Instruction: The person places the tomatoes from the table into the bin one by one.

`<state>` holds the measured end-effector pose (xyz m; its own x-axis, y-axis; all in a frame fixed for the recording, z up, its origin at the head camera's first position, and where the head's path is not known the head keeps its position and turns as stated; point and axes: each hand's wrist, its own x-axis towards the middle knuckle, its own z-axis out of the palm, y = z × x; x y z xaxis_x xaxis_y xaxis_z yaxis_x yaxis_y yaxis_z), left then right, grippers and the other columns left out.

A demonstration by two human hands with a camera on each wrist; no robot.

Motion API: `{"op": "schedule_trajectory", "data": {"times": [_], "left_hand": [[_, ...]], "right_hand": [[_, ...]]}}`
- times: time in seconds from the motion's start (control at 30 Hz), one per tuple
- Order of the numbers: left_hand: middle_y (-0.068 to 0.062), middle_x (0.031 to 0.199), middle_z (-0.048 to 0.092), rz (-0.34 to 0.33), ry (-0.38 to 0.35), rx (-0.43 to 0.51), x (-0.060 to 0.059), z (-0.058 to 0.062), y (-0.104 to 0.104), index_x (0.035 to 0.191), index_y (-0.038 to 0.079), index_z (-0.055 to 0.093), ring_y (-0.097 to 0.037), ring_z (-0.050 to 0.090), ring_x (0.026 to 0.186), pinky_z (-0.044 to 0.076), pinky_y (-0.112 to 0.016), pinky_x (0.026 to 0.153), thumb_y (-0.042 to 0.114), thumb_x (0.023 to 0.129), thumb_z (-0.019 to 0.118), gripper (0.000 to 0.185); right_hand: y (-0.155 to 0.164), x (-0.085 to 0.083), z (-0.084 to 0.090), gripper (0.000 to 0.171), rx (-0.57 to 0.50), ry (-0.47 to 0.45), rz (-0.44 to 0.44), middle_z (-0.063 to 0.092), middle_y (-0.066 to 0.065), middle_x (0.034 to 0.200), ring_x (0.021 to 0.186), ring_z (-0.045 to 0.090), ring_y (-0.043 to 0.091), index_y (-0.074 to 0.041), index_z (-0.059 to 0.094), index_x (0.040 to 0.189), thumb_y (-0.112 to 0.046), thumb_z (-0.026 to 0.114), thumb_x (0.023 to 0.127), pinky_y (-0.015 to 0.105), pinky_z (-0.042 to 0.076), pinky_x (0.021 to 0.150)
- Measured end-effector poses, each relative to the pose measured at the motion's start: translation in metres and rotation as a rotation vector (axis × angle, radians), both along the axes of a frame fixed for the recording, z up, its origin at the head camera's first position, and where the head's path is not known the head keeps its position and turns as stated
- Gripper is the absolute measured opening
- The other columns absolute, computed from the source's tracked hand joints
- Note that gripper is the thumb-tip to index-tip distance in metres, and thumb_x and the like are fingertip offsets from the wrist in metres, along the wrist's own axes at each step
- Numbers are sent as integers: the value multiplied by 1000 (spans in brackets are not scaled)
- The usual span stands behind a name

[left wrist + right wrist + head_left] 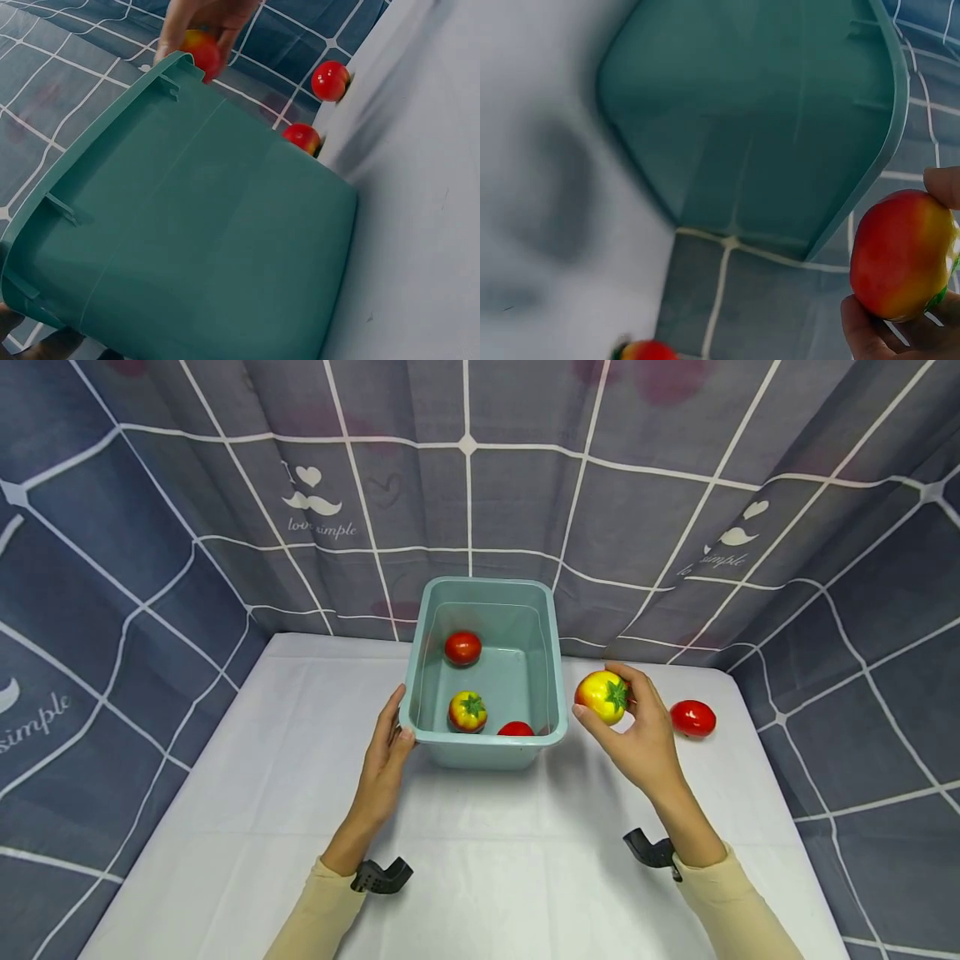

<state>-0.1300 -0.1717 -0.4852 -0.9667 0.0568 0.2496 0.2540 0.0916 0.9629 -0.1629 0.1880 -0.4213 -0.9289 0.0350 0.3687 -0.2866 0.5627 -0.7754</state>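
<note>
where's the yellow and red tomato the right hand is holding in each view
Head: the held tomato sits right of centre, in the right hand, just beside the basin's right wall.
Left wrist: top, left of centre, peeking over the basin's rim.
Right wrist: at the right edge, low.
Shared landmark: the teal basin.

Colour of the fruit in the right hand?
Yellow and red fruit with a green stem, clearest in the head view.

Bright even light, soft shadows, wrist views blurry, fisheye edges
</note>
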Motion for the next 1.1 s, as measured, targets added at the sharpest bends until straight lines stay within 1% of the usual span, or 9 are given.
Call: {"op": "schedule_trajectory", "data": {"times": [0.2, 0.27, 0.4, 0.5, 0.6, 0.73, 0.87, 0.97, 1.1], "left_hand": [[9, 181, 20, 8, 0, -20, 0, 0, 0, 173, 35, 22, -27, 25, 167, 38, -11, 118, 21, 118, 42, 60], [9, 181, 20, 12, 0, -22, 0, 1, 0, 173, 34, 22, -26, 25, 167, 38, -11, 119, 21, 117, 42, 60], [10, 181, 20, 17, 0, -21, -1, 1, 0, 173, 32, 22, -25, 25, 167, 38, -11, 119, 21, 117, 43, 60], [9, 181, 20, 15, 3, -18, -1, 1, 1, 173, 32, 23, -26, 26, 167, 38, -11, 119, 21, 117, 43, 61], [9, 181, 20, 10, 2, -11, 0, 1, 1, 173, 33, 23, -25, 25, 167, 38, -11, 119, 21, 117, 43, 61], [9, 181, 20, 10, 3, -5, -1, 0, 0, 173, 31, 22, -25, 24, 167, 38, -11, 119, 20, 117, 43, 61], [9, 181, 21, 12, 3, -5, -1, 0, 0, 173, 33, 23, -25, 25, 167, 38, -11, 119, 20, 117, 43, 61], [10, 181, 20, 11, 1, -3, -1, 0, 0, 172, 35, 23, -24, 25, 167, 38, -11, 120, 20, 117, 43, 61], [10, 181, 20, 9, -1, -2, -1, 0, 0, 172, 35, 23, -24, 24, 167, 37, -11, 120, 20, 117, 43, 61]], "right_hand": [[-20, -11, 14, 72, 35, 34, 73, 62, 5, 144, 117, 60, 20, -18, 57, 151, -28, 90, 89, 16, 47, 97], [-27, -16, 18, 72, 42, 40, 103, 62, 4, 145, 119, 61, 19, -18, 56, 151, -29, 90, 88, 22, 51, 99], [-41, -25, 23, 74, 69, 33, 165, 60, 3, 147, 123, 61, 19, -18, 55, 152, -33, 90, 88, 39, 55, 104], [-52, -33, 24, 73, 116, 16, 213, 60, 2, 146, 124, 61, 20, -20, 55, 151, -37, 89, 89, 45, 56, 104], [-60, -41, 24, 73, 179, -2, 264, 60, 1, 144, 122, 61, 20, -22, 55, 151, -41, 88, 89, 46, 57, 102], [-70, -52, 25, 72, 261, -26, 344, 60, -1, 145, 118, 64, 19, -22, 55, 150, -45, 86, 90, 44, 60, 100], [-74, -61, 26, 72, 325, -27, 428, 59, 1, 147, 113, 65, 19, -19, 54, 151, -43, 86, 91, 40, 62, 98], [-77, -69, 28, 71, 359, -45, 463, 58, 2, 147, 113, 65, 21, -17, 54, 151, -40, 85, 92, 40, 62, 98], [-79, -80, 30, 70, 397, -74, 480, 58, 3, 145, 114, 64, 22, -16, 53, 151, -39, 85, 92, 42, 61, 99]]}}
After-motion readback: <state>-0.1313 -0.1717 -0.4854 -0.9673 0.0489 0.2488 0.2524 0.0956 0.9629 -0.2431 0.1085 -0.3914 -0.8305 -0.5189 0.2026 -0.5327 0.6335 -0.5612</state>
